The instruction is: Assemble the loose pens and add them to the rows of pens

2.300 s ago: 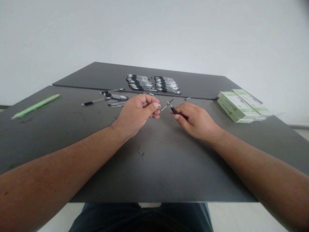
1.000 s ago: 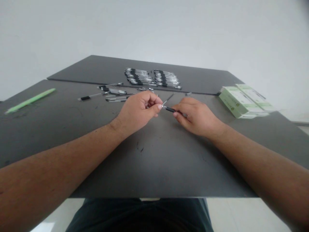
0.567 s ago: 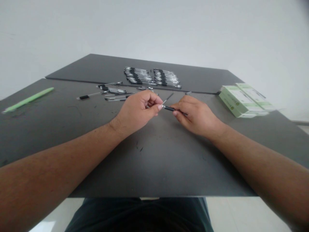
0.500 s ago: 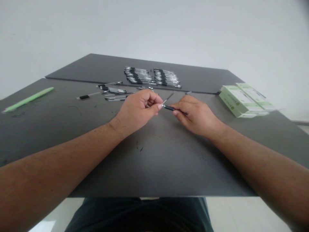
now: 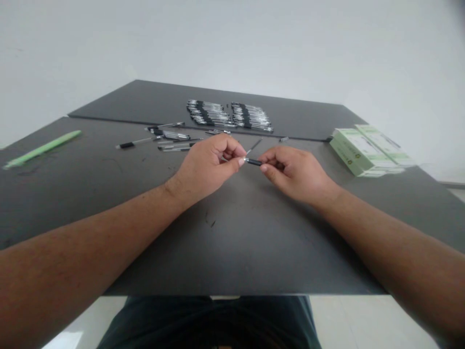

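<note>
Above the middle of the table, a pen with a black grip (image 5: 253, 161) spans the gap between my hands. My left hand (image 5: 214, 157) pinches its left end, at the shiny tip, between thumb and fingers. Thumb and forefinger of my right hand (image 5: 294, 169) close on the other end of the black grip, and the fingers cover whatever lies beyond. A thin grey stick like a pen refill (image 5: 255, 146) slants up and right from beside my left fingertips; whether that hand holds it, I cannot tell.
Two rows of clear pens with black grips (image 5: 209, 114) lie at the back. Loose pens (image 5: 170, 134) are scattered behind my left hand. A light green tube-shaped packet (image 5: 43, 149) is at far left, green-white boxes (image 5: 358, 152) at right. A small clear piece (image 5: 284, 139) lies behind my right hand.
My right fingers have curled in and shifted along the pen. The dark end that stuck out beneath my right hand no longer shows. My left hand has barely moved.
</note>
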`<state>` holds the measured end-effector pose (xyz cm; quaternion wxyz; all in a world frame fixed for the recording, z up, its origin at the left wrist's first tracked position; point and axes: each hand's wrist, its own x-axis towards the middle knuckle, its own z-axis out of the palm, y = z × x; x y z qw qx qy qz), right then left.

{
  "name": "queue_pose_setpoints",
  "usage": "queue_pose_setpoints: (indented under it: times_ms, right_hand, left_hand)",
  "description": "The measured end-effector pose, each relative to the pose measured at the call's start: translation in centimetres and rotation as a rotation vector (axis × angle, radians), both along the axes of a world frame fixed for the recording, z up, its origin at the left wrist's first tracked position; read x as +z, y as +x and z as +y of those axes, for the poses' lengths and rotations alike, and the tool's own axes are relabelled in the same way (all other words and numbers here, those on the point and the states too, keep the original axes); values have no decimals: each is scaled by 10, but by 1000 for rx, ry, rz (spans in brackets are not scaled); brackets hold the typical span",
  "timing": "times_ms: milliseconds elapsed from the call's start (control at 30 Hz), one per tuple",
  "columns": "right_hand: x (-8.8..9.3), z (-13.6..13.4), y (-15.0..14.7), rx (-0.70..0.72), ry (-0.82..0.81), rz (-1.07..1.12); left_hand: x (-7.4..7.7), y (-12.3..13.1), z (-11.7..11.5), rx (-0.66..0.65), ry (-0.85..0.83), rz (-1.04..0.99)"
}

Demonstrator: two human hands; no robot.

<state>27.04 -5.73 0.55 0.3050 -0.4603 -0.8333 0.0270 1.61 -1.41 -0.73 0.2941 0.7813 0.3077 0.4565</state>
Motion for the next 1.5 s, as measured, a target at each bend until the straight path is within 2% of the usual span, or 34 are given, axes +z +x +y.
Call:
queue_pose_setpoints:
  times_ms: [133, 333, 500, 700, 900, 1067, 1333, 1500]
  right_hand:
    - [1, 1, 0, -38, -16, -13]
    - [-1, 3, 2, 69, 11, -83]
    - [-1, 2, 1, 13, -3, -35]
    - [-1, 2, 2, 62, 13, -85]
    - [-1, 2, 2, 18, -7, -33]
    - [-1, 4, 3, 80, 20, -85]
    - [-1, 0, 1, 63, 87, -72]
    - [0, -1, 1, 47, 99, -62]
  left_hand:
    - [-1, -1, 0, -14, -3, -7]
    - [-2, -1, 2, -5, 4, -9]
    - [-2, -1, 1, 6, -5, 7]
    - [-1, -1, 0, 11, -17, 19]
    - [3, 0, -5, 16, -6, 47]
    - [4, -1, -5, 16, 5, 42]
    - [-1, 1, -3, -14, -47, -29]
    - [-4, -2, -1, 30, -67, 81]
